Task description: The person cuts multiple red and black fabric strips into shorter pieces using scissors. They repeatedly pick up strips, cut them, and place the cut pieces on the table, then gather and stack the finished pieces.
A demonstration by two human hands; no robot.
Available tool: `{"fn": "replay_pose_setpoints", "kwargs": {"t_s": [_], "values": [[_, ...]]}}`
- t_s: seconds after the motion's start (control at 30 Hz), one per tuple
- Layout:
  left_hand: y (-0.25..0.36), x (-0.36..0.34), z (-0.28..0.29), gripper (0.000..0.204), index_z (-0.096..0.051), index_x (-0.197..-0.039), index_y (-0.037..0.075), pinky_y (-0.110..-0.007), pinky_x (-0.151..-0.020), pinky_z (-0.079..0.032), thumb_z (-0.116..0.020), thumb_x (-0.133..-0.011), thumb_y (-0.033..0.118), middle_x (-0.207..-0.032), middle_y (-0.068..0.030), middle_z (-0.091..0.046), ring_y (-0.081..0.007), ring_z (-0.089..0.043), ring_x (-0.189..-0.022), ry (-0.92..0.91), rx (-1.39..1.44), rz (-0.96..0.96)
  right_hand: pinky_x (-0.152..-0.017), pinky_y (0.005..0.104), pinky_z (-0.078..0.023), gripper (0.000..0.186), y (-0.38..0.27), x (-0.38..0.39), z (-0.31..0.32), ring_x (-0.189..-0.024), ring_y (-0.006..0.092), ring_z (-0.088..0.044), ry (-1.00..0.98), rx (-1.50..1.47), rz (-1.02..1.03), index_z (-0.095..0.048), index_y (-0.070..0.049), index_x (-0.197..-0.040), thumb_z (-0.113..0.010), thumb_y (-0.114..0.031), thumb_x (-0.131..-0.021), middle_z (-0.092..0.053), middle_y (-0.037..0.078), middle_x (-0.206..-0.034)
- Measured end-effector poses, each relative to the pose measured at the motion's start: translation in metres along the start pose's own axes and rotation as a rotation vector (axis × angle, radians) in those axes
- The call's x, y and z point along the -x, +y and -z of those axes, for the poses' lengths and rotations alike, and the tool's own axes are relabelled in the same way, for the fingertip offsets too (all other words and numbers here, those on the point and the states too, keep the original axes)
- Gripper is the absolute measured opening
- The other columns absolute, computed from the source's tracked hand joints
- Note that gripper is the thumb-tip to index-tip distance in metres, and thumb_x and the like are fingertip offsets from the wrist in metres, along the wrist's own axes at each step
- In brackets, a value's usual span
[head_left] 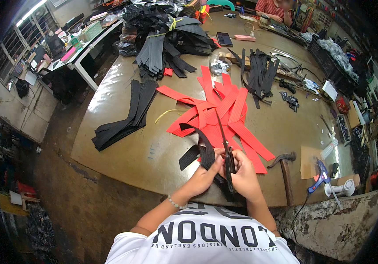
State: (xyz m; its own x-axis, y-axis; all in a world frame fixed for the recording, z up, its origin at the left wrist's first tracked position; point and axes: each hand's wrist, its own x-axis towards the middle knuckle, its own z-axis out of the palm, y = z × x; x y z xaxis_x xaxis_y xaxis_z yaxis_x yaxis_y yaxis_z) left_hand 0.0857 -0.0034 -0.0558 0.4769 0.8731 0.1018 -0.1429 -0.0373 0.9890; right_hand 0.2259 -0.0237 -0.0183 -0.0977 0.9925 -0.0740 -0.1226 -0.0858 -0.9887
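L hand (204, 176) is gripping a blk strap (207, 154), which loops up & fwd of the fingers over the red straps (231, 108) piled on the table (123, 165). R hand (245, 176) is closed round the scissors (227, 156), blades pointing away, just beside the strap. Far R from here, a blk crate (325, 59) w/ clear plastic (336, 52) inside. Forearms angle inward, hands close tog. nr the table edge.

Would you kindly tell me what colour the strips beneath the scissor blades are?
The strips are red with fine lengthwise lines, as the head view shows.
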Motion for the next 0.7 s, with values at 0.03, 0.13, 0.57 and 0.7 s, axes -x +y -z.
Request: {"fn": "replay_pose_setpoints", "kwargs": {"t_s": [0.03, 0.13, 0.57, 0.7], "values": [[0.002, 0.000, -0.004, 0.048, -0.041, -0.134, -0.001, -0.030, -0.102, -0.037, -0.035, -0.105, 0.036, -0.124, -0.0095, -0.051, -0.0155, -0.048, -0.116, 0.054, 0.134, 0.062, -0.064, 0.0195, -0.041, 0.024, 0.001, 0.001, -0.005, -0.073, 0.0037, -0.052, 0.052, 0.090, 0.044, -0.052, -0.003, -0.096, -0.072, -0.007, -0.084, -0.057, -0.002, -0.085], [0.018, 0.000, -0.004, 0.047, -0.049, -0.126, -0.003, -0.030, -0.098, -0.040, -0.030, -0.106, 0.036, -0.114, -0.0110, -0.055, -0.0158, -0.053, -0.108, 0.244, 0.184, 0.053, -0.056, 0.0190, -0.037, 0.025, 0.003, 0.004, -0.010, -0.064, 0.0029, -0.047, 0.117, 0.335, 0.054, -0.051, -0.004, -0.092, -0.074, -0.012, -0.084, -0.055, -0.003, -0.077], [0.112, -0.013, 0.210, 0.087, -0.054, -0.118, -0.012, -0.052, -0.102, -0.036, -0.035, -0.091, 0.069, -0.122, -0.0303, -0.053, -0.0421, -0.049, -0.117, 0.654, -1.780, 0.471, -0.061, 0.0266, -0.053, 0.016, 0.063, 0.007, 0.027, -0.066, 0.0156, -0.063, 0.256, -0.152, 0.054, -0.043, -0.005, -0.095, -0.057, -0.012, -0.096, -0.061, 0.011, -0.084], [0.033, -0.025, 0.244, 0.100, -0.044, -0.137, -0.001, -0.057, -0.102, -0.030, -0.054, -0.074, 0.077, -0.131, -0.0210, -0.044, -0.0371, -0.038, -0.125, 0.503, -1.663, 0.562, -0.062, 0.0273, -0.052, 0.014, 0.066, 0.009, 0.025, -0.066, 0.0153, -0.062, 0.244, -0.125, 0.096, -0.043, -0.005, -0.097, -0.055, -0.011, -0.097, -0.060, 0.010, -0.085]]}}
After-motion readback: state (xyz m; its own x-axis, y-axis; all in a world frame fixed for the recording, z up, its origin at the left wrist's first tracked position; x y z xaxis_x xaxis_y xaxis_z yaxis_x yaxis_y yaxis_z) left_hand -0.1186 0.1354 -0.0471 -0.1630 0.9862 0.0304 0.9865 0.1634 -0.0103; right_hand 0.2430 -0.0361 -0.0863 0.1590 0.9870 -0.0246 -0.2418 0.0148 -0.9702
